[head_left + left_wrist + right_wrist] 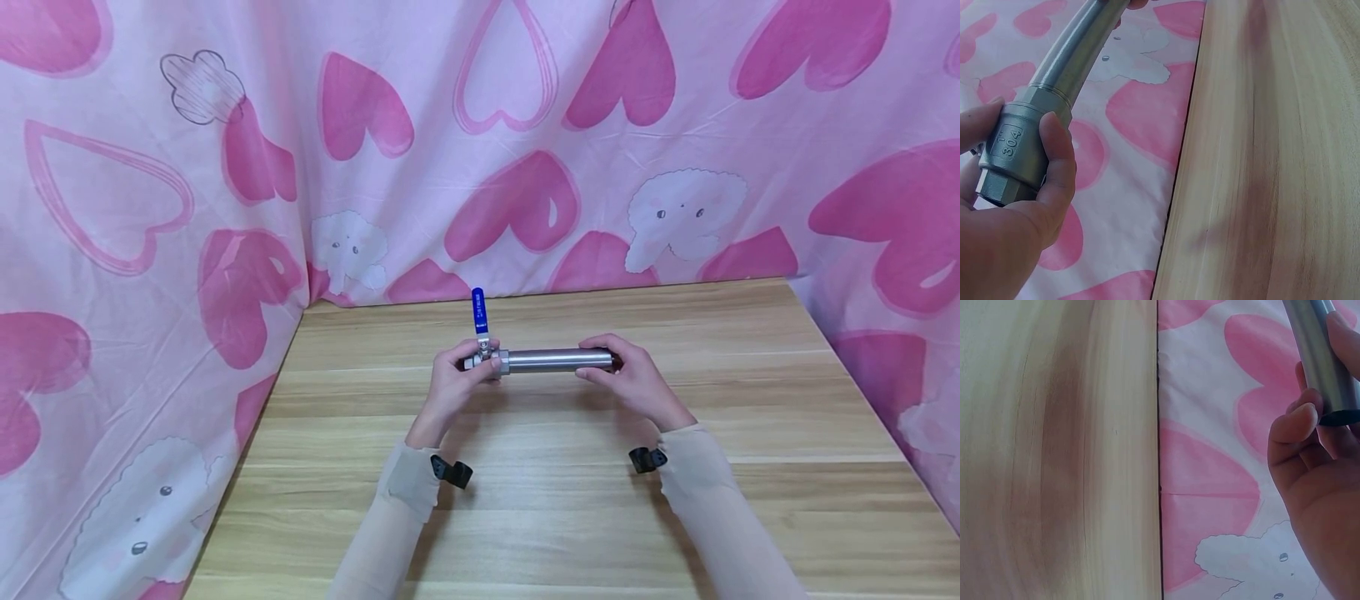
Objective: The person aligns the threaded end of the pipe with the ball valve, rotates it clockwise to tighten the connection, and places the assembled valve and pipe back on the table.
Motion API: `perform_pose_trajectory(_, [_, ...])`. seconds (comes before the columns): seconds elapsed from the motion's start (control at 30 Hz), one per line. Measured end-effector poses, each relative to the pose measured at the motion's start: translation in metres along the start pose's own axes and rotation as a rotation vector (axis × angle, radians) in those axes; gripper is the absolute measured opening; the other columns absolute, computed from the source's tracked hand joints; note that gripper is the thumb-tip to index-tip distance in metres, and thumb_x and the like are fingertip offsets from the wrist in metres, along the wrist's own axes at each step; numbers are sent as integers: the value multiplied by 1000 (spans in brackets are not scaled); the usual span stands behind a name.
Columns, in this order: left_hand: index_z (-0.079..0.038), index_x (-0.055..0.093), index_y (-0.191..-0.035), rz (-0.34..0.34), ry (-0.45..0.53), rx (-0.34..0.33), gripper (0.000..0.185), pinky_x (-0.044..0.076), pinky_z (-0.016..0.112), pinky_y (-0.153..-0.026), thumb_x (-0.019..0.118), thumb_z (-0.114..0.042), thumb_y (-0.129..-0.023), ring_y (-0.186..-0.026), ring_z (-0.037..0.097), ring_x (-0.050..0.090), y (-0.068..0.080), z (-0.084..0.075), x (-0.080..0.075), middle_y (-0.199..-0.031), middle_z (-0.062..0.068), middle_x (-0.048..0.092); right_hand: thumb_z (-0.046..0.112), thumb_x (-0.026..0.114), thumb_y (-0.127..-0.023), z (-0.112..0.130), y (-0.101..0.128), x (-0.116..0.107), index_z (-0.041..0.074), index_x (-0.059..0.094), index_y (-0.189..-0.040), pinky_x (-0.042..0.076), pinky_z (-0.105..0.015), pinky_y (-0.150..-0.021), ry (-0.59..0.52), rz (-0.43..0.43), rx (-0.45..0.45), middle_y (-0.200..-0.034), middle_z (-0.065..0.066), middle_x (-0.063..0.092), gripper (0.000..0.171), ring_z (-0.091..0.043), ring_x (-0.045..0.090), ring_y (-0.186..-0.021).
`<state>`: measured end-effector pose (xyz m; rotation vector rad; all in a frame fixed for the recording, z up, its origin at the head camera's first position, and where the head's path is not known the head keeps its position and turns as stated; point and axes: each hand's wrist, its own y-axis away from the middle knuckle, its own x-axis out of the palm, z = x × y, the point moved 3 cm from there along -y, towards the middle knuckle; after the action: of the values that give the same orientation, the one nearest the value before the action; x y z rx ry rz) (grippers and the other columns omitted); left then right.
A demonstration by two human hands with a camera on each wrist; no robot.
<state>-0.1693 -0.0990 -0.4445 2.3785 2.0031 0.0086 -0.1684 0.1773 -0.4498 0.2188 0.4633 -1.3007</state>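
Observation:
A steel pipe [558,360] with a ball valve [483,361] screwed on its left end is held level above the wooden table [525,492]. The valve's blue lever handle [478,311] points up. My left hand [456,385] grips the valve body [1015,153], stamped 304, with thumb and fingers curled round it. My right hand [628,375] grips the pipe's right end [1322,356], where a dark cap edge shows. The pipe [1075,47] runs away from the valve in the left wrist view.
A pink cloth with hearts [480,142] hangs behind the table and drapes both sides [1129,125]. The table's far edge [555,292] lies just beyond the hands. Small black clips sit on both sleeves [450,471].

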Motion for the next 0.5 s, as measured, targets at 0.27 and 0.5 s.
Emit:
perform_pose_trajectory(0.27, [-7, 66, -121, 20, -12, 32, 33, 61, 46, -83, 70, -12, -88, -94, 22, 63, 0, 1, -1, -116, 11, 61, 28, 73, -86, 1, 1, 0, 15, 61, -121, 53, -19, -72, 29, 18, -9, -113, -7, 63, 39, -22, 56, -93])
perform_pose_trajectory(0.5, [-4, 64, -124, 39, -15, 28, 35, 58, 52, -87, 68, -7, -89, -93, 18, 63, 0, 3, -2, -116, 13, 59, 32, 72, -87, -1, 2, 1, 19, 63, -120, 54, -20, -73, 26, 39, -10, -113, -5, 64, 37, -22, 57, -93])
